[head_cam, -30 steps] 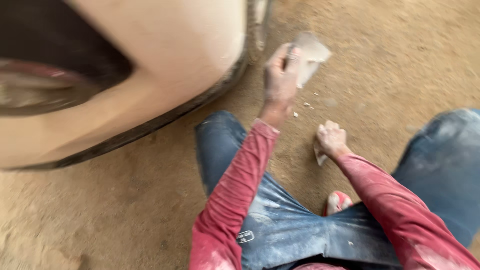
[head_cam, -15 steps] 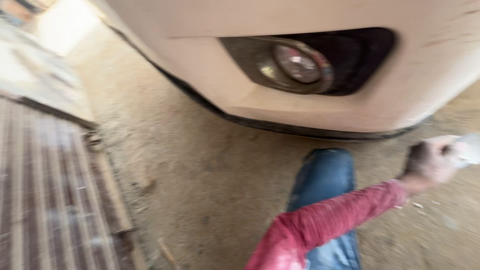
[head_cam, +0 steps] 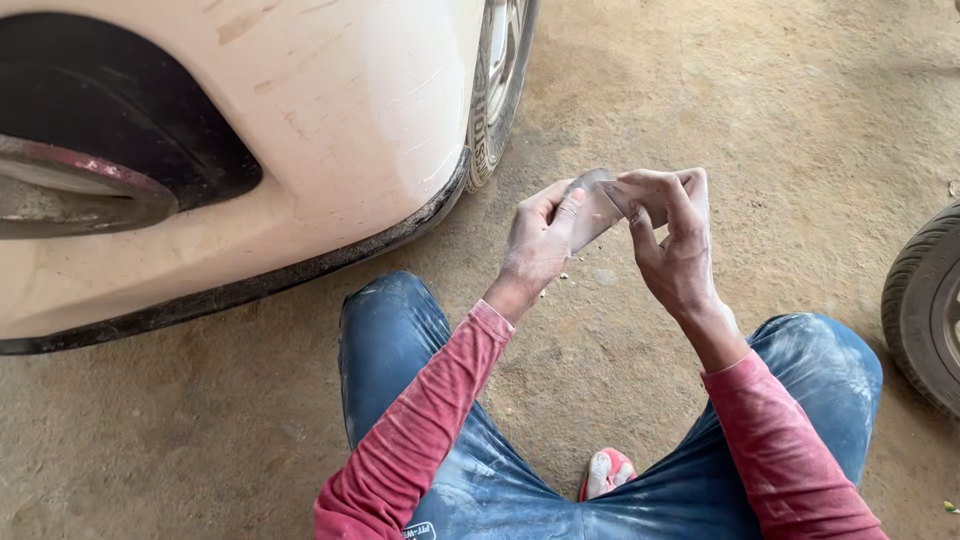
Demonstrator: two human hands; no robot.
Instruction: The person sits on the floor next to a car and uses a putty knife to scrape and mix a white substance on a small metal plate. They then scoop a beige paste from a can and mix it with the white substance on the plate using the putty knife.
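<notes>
**Both hands working a small grey sheet, crouched by the bumper**

Position: person squats on dusty ground, knees wide, hands raised between them in front of the chest.

Left hand [head_cam: 540, 235]: fingers closed on the near-left edge of a small grey abrasive-looking sheet [head_cam: 592, 205], thumb laid across its face. Dust-caked.

Right hand [head_cam: 672, 240]: fingers curled over the far-right part of the same sheet, pinching it from above. The sheet sits between the two hands, touching both, and looks bent or part-folded; whether it is one piece or two overlapping I cannot tell.

Around the hands: white car bumper [head_cam: 330, 130] up and to the left of the left hand, with a black lower lip and a dark recess farther left. Front wheel [head_cam: 497, 80] just beyond the left hand. A second tyre [head_cam: 925, 300] well off to the right of the right hand. Pale crumbs [head_cam: 562, 275] on the ground just below the hands. A red-and-white sandal [head_cam: 605, 472] shows below, between the knees.

Judgement on handling: this reads as folding or tearing the sheet to a usable size.
- Crease firmly with the thumbs before pulling, so any tear follows the line.
- Keep the gritty face outward on the fold.
- Hold close to the crease; a thin sheet will wander otherwise.
- Dusty fingers slip, so press with the pads, not the tips.
</notes>
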